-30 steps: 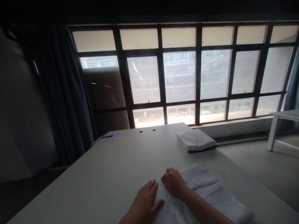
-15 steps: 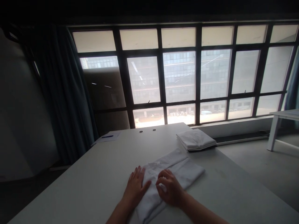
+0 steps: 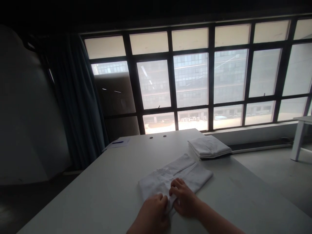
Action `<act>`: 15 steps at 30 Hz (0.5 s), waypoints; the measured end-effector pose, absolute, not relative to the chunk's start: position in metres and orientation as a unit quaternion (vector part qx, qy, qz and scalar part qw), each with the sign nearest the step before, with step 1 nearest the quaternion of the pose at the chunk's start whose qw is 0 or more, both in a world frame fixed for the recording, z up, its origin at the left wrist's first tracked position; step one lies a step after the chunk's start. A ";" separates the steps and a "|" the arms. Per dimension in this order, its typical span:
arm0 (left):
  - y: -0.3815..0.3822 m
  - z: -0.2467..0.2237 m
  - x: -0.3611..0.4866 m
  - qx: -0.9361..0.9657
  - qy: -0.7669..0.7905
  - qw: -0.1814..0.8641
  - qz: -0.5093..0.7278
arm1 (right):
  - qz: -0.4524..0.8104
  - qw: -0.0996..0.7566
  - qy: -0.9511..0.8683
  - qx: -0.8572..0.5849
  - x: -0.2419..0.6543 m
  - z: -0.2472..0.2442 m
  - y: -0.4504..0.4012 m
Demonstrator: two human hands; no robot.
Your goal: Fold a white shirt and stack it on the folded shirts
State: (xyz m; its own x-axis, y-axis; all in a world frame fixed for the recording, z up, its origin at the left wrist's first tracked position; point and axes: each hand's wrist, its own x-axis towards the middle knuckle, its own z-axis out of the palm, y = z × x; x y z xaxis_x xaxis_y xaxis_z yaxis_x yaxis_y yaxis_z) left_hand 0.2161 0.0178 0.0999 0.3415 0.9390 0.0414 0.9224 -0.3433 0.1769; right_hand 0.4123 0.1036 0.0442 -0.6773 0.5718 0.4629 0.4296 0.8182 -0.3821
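Observation:
A white cloth garment [image 3: 180,167], partly folded, lies in front of me on the white table [image 3: 112,191]. My left hand [image 3: 154,209] is closed on its near edge, fingertips curled into the fabric. Close beside it, my right hand [image 3: 182,198] pinches the same near part of the cloth, thumb below and fingers bent over. The two hands almost touch. Creases run across the fabric toward its far corner. What kind of garment it is cannot be made out.
A stack of folded white cloths [image 3: 209,146] rests at the table's right edge, with something dark underneath. Papers [image 3: 122,143] with a blue pen [image 3: 118,142] lie at the far left corner. Another white table [image 3: 298,138] stands to the right, beyond the floor gap.
My left hand has gone from lying flat on the cloth to gripping its near edge, moving nearer and right. The near part of the cloth is now gathered up. The view has shifted slightly left.

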 end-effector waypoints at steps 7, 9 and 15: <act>0.024 0.082 0.225 0.816 0.578 0.029 0.003 | 0.136 0.255 -0.911 -0.295 0.412 0.044 0.108; 0.022 0.078 0.224 0.816 0.578 0.012 -0.018 | 0.133 0.248 -0.912 -0.299 0.412 0.045 0.108; 0.013 0.070 0.207 0.812 0.580 0.008 -0.068 | 0.126 0.231 -0.915 -0.306 0.407 0.039 0.109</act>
